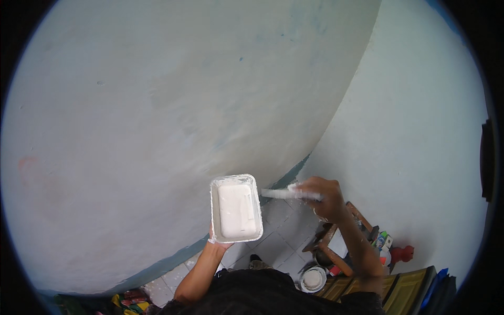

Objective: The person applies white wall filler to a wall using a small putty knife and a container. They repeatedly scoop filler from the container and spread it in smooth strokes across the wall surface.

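Note:
My left hand (223,244) grips the near end of a rectangular white tray (213,210) from below, its fingers mostly hidden under it. White paste (233,210) lies in the tray, and more is smeared on the rim. To the right of the tray, my right hand (324,198) is closed on a wide putty knife (278,193) coated in white. Motion blurs the blade, which points left toward the tray and stays apart from it. Both hands are in front of a grey-white wall (157,121) with faint bluish patches.
A paler wall (415,121) meets the first in a corner at right. Below are a tiled floor (275,231), a wooden piece of furniture (333,247) with small items, a white bucket (313,279) and a yellowish-brown panelled piece (407,289). Colourful cloth-like things (128,303) lie lower left.

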A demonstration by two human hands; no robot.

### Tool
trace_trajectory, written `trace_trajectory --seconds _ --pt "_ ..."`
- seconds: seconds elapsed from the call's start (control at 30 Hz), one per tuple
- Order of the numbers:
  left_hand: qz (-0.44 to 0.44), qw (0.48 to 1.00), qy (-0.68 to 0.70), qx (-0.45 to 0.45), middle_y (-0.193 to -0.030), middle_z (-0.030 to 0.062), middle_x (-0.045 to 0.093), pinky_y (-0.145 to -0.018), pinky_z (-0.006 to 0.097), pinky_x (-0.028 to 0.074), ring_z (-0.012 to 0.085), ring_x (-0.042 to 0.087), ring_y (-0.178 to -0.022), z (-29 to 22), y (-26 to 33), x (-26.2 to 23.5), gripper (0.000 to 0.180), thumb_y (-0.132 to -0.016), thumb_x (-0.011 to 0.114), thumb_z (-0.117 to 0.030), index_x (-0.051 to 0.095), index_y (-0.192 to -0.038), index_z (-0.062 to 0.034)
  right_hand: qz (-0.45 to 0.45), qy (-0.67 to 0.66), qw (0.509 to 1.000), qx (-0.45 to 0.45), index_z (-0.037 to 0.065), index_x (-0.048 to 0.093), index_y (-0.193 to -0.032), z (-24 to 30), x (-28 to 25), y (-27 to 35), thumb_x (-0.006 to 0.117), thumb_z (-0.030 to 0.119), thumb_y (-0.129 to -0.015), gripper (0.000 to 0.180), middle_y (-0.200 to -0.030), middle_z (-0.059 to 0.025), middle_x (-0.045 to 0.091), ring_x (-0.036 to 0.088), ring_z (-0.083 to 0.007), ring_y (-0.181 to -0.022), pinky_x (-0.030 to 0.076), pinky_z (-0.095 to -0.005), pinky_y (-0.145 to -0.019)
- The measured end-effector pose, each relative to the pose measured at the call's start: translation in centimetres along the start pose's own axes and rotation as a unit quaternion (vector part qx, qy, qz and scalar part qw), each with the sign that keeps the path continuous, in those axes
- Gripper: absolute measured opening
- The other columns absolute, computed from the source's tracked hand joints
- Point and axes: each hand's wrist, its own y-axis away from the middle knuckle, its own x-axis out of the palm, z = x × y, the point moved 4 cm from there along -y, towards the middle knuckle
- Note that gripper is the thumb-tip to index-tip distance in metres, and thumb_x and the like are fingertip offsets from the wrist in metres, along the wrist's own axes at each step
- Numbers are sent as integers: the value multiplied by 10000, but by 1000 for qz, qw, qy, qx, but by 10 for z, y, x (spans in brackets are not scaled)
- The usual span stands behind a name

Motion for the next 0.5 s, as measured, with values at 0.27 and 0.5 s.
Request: trace_trajectory --seconds 0.27,0.5 --pt "-1 998 -54 38 -1374 109 546 -968 553 513 298 576 -1202 5 -9 -18 483 -1001 475 -354 458 -1412 -100 -26 -249 935 251 -19 662 -999 -32 69 -21 736 127 -813 247 -844 -80 698 631 -105 -777 522 -293 -715" --pt "29 999 11 25 -1360 115 562 -986 565 495 322 598 -1165 -13 -6 -5 505 -990 470 -411 489 -1392 -107 -8 -154 943 294 -3 665 -969 -57 58 -24 748 149 -787 251 -844 -79 697 639 -127 -756 520 -305 -681"
